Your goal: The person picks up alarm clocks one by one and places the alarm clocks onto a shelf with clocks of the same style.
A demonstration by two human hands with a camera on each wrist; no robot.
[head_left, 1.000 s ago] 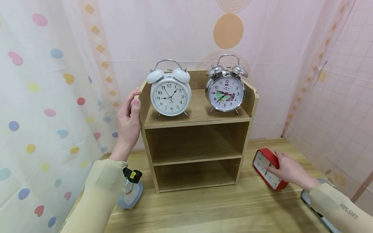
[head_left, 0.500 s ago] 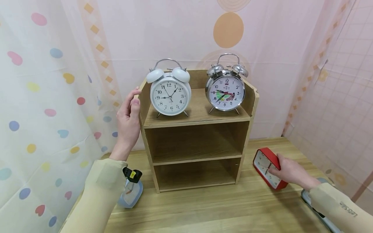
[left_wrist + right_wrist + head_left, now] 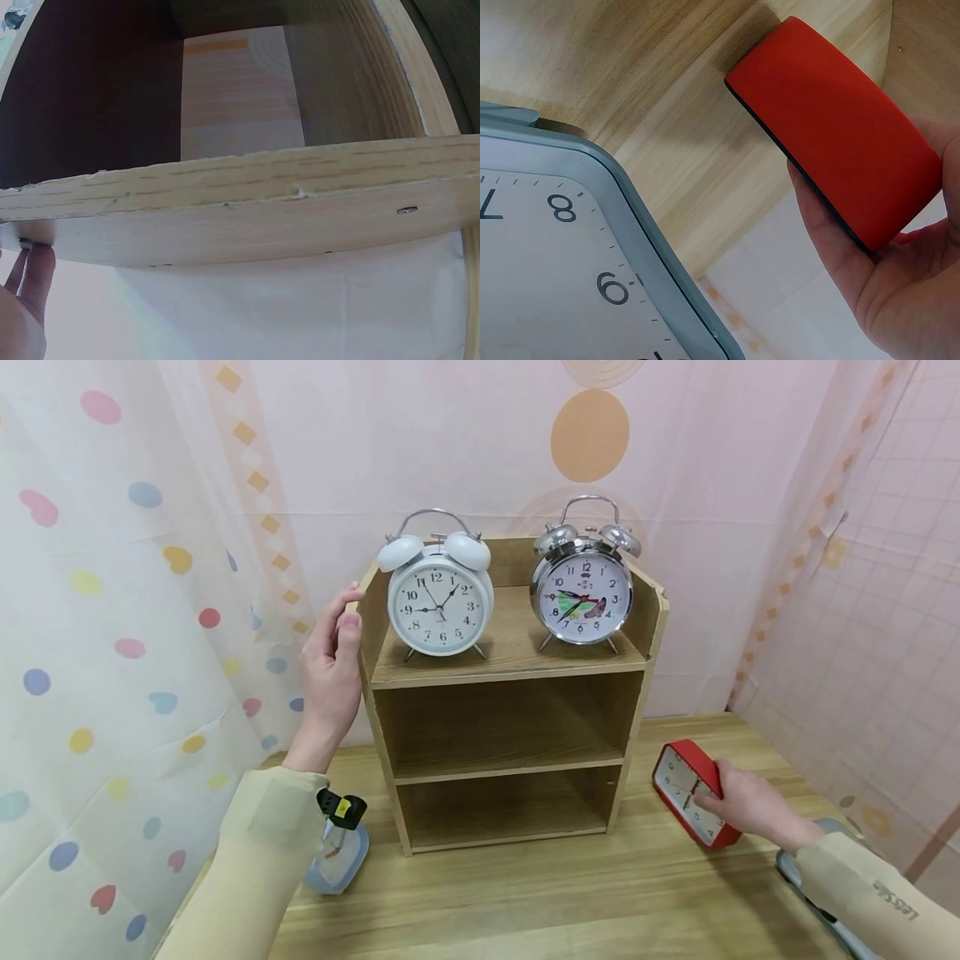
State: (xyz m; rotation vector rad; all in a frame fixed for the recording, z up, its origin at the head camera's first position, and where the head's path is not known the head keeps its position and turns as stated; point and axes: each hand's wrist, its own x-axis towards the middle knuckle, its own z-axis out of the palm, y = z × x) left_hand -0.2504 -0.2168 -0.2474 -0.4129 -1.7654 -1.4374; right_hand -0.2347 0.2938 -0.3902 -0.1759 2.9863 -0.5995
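My left hand [image 3: 332, 677] rests against the left side panel of a wooden shelf unit [image 3: 510, 675], fingertips at its upper front edge. In the left wrist view, the fingers [image 3: 36, 274] touch that panel's outer face. At the right, my right hand [image 3: 757, 802] holds a red square alarm clock [image 3: 703, 764], tilted with its white dial facing left; the right wrist view shows its plain red side. On the top shelf stand a white twin-bell alarm clock [image 3: 440, 610] and, to its right, a silver twin-bell alarm clock [image 3: 583, 602].
A light blue clock [image 3: 337, 868] lies partly hidden beneath my left wrist. Under my right forearm is a grey-blue clock [image 3: 622, 202] with large numerals. The shelf unit stands on a wood-grain table [image 3: 487, 902], with patterned curtains [image 3: 150, 610] behind and at both sides.
My right hand's fingers have shifted slightly on the red alarm clock, towards the right and down its edge. The left hand and the shelf unit stay put.
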